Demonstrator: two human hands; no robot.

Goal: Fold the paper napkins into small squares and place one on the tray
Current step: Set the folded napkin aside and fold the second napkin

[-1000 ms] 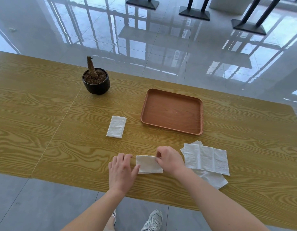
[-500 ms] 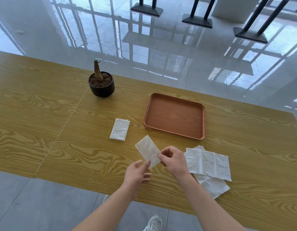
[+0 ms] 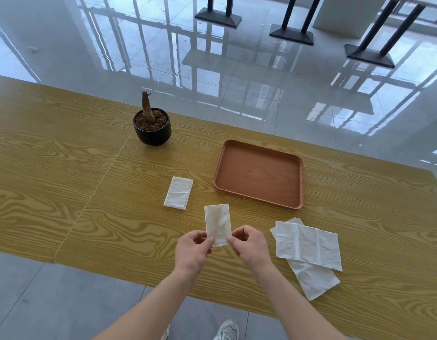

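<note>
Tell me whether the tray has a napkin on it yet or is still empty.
Empty. The tray shows only bare brown surface; one folded napkin lies left of it on the table, and both hands hold another napkin short of it.

I see both forearms bare, no sleeves, watch or rings. Below the table (image 3: 65,192) edge, a grey-white laced sneaker (image 3: 226,330) shows.

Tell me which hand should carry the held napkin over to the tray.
Probably the right hand. Both hands pinch the folded napkin, but the tray lies on the right side; the left hand would cross over.
</note>
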